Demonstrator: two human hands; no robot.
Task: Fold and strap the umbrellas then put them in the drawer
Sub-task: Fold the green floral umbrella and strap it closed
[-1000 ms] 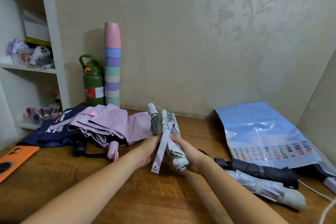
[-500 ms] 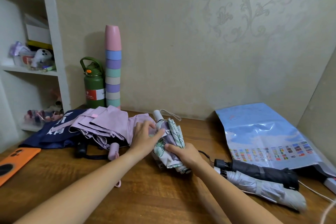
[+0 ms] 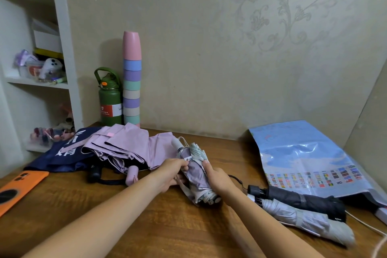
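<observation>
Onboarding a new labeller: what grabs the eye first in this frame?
Both hands meet at centre on a floral umbrella: the left hand pinches its strap, the right hand holds the bundle. Behind the left hand a pink umbrella lies loose and unfolded. At back left a tall stack of pastel cups stands against the wall.

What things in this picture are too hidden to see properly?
Head view only:
- The strap clasp on the floral folded umbrella: covered by the left hand and right hand.
- The dark folded umbrella under the lilac unfolded umbrella: mostly covered.
- The orange phone case: cut off by the left edge.
- The drawer: out of view.
</observation>
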